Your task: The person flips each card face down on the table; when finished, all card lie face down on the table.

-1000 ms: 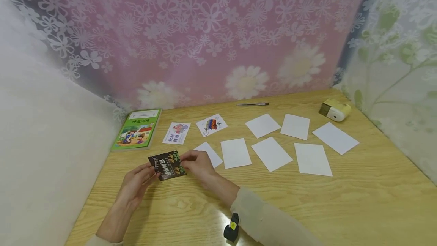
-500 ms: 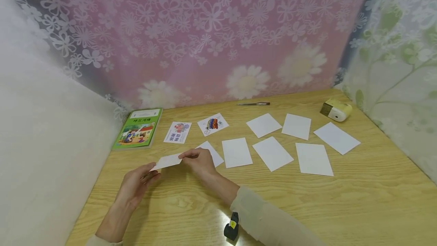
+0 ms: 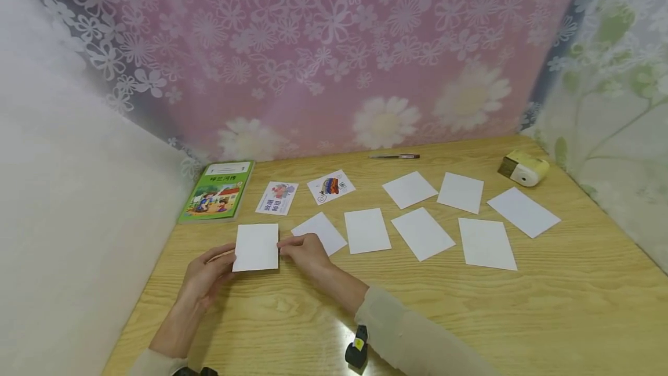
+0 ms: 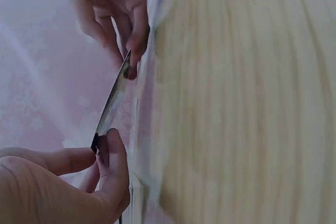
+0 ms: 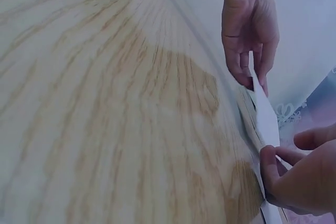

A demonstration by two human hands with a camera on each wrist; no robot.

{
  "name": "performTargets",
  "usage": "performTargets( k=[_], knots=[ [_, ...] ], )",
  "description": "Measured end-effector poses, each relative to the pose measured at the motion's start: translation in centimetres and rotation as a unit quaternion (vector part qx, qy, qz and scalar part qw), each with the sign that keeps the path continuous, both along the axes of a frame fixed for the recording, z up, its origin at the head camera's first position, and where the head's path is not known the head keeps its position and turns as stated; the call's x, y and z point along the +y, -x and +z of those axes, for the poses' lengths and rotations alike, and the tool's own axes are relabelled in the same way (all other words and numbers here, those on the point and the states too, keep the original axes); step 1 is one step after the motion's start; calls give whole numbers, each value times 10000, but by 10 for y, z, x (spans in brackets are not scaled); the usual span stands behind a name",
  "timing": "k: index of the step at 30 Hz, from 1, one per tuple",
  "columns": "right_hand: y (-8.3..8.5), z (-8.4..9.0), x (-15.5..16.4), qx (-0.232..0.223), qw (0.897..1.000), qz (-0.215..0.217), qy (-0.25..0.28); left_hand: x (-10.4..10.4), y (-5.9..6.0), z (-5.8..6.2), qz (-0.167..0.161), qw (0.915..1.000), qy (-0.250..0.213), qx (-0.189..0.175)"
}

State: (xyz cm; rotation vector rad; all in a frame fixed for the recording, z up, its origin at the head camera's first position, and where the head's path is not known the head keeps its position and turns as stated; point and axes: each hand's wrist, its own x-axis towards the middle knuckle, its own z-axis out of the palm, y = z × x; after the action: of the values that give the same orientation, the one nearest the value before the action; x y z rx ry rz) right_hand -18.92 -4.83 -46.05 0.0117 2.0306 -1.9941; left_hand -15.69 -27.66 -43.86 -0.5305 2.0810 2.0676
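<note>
A card [image 3: 257,247] is held above the table with its blank white face up in the head view. My left hand [image 3: 206,276] pinches its left edge between thumb and fingers. At the opposite edge, my right hand [image 3: 308,257] pinches the card too. Seen almost edge-on in the left wrist view, the card [image 4: 113,95] shows its dark underside. Two printed cards lie face up beyond it, one with pink figures [image 3: 277,198] and one with a colourful drawing [image 3: 331,186]. Close by the right hand, a white card [image 3: 325,232] is partly covered by it.
Several white cards, such as one near the right [image 3: 487,242], lie spread across the wooden table [image 3: 292,318]. A green book [image 3: 216,193] lies at the back left. A pen [image 3: 395,156] and a yellow-and-white pencil sharpener [image 3: 523,168] are along the back.
The card in both hands has been turned over: its dark printed face was up a second ago, and now its white side is up. The head view has shifted slightly.
</note>
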Motion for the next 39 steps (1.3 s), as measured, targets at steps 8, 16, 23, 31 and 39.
performTargets(
  k=[8, 16, 23, 31, 39],
  knots=[
    [1, 4, -2, -465, 9945, 90, 939, -12, 10, 1, -651, 9951, 736, 57],
    [1, 8, 0, -549, 9927, 286, 1035, -12, 13, 6, -730, 9928, 944, -37],
    [6, 14, 5, -736, 9895, 551, 1113, -17, 17, 10, -1079, 9844, 1384, -99],
    [18, 16, 17, -617, 9856, 913, 1281, -20, 39, 20, -1469, 9717, 1844, 164],
    [52, 16, 30, -424, 9771, 841, 1907, -17, 78, 41, -2022, 9646, 1425, 912]
  ],
)
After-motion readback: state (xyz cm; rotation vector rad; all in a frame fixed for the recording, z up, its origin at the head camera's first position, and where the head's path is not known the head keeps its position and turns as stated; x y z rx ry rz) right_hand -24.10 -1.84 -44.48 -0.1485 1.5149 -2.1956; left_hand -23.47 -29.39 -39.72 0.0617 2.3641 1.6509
